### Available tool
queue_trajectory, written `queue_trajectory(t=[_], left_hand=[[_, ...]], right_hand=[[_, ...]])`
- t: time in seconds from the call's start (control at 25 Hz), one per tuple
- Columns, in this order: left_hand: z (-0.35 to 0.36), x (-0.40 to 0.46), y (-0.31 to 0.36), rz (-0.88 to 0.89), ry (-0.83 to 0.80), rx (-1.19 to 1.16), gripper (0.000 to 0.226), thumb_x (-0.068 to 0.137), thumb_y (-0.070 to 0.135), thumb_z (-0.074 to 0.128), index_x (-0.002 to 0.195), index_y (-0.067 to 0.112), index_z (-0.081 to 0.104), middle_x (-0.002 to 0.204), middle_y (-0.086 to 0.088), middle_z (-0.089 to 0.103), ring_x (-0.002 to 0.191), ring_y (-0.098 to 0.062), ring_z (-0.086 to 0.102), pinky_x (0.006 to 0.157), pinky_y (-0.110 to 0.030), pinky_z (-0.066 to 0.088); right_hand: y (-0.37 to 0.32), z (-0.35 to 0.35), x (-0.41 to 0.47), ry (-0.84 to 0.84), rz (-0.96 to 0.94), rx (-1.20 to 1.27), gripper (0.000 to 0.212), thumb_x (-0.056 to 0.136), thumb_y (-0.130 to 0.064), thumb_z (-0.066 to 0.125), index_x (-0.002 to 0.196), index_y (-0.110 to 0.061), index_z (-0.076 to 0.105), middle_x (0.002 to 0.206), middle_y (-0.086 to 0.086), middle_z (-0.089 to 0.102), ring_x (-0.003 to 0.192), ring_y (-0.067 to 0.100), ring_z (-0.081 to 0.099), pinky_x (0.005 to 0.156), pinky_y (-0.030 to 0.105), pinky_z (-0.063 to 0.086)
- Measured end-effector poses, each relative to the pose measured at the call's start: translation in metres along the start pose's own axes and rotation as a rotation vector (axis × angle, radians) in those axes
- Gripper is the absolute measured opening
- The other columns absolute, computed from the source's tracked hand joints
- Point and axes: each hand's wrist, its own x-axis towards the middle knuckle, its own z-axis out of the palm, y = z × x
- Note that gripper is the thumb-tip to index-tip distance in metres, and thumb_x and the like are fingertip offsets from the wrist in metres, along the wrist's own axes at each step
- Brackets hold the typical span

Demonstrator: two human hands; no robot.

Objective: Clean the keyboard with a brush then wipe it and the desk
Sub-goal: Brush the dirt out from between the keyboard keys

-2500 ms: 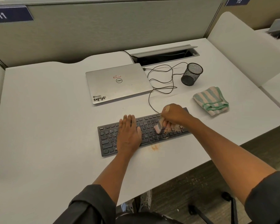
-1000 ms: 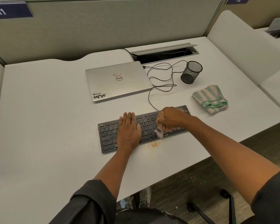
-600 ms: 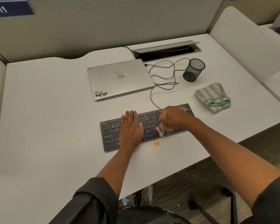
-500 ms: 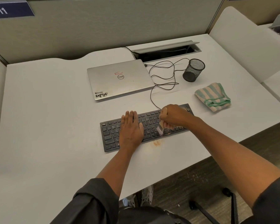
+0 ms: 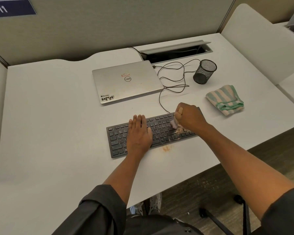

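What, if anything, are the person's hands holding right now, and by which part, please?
The right hand grips a small brush by its handle, bristle end down on the keyboard. The left hand holds nothing; it rests flat on the keys.

keyboard [image 5: 159, 131]: dark, flat, crumb-dusted right | brush [image 5: 173, 124]: on keys | cloth [image 5: 225, 99]: striped, folded

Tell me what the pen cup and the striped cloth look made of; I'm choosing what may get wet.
Pen cup: black wire mesh, probably metal, since the desk shows through its fine grid. Striped cloth: soft woven fabric, likely cotton or microfibre, matte, folded with a green stitched hem.
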Motion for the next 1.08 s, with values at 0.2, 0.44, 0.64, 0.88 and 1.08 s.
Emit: queue_trajectory(t=[0.2,0.44,0.64,0.88,1.08], left_hand=[[0.0,0.0,0.001,0.001,0.001,0.003,0.064,0.105,0.034,0.03,0.159,0.001,0.018,0.165,-0.02,0.024,0.155,-0.032,0.014,0.128,-0.045,0.004],[0.001,0.0,-0.001,0.003,0.009,0.006,0.065,0.104,0.035,0.028,0.159,0.001,0.02,0.164,-0.02,0.025,0.155,-0.032,0.015,0.128,-0.045,0.004],[0.004,0.001,-0.001,-0.003,0.014,0.003,0.07,0.1,0.039,0.018,0.158,0.001,0.023,0.163,-0.019,0.027,0.154,-0.032,0.018,0.128,-0.045,0.005],[0.004,0.0,0.0,0.001,0.01,0.018,0.064,0.104,0.035,0.026,0.159,0.002,0.021,0.164,-0.018,0.027,0.154,-0.031,0.016,0.128,-0.043,0.003],[0.008,0.0,-0.002,0.019,0.06,0.055,0.07,0.098,0.038,0.017,0.156,0.001,0.028,0.16,-0.019,0.033,0.152,-0.033,0.023,0.128,-0.045,0.009]], right_hand=[[0.008,0.023,-0.017,-0.211,0.064,0.412,0.012,0.1,-0.015,0.055,0.09,-0.012,0.062,0.073,0.011,0.073,0.054,0.016,0.063,0.048,0.027,0.051],[0.025,0.014,-0.024,0.028,0.104,0.434,0.01,0.098,-0.018,0.055,0.092,-0.014,0.062,0.073,0.007,0.073,0.058,0.021,0.066,0.054,0.034,0.056],[0.028,0.037,-0.054,-0.003,0.085,0.419,0.011,0.097,-0.013,0.053,0.089,-0.012,0.06,0.073,0.006,0.071,0.056,0.013,0.062,0.051,0.031,0.053],[0.029,0.026,-0.043,0.02,0.061,0.433,0.017,0.101,-0.019,0.051,0.09,-0.011,0.06,0.067,0.005,0.071,0.049,0.009,0.061,0.044,0.025,0.048],[0.039,0.02,-0.041,-0.132,0.085,0.351,0.034,0.103,-0.021,0.045,0.079,-0.008,0.065,0.065,0.009,0.072,0.049,0.018,0.062,0.045,0.025,0.05]])
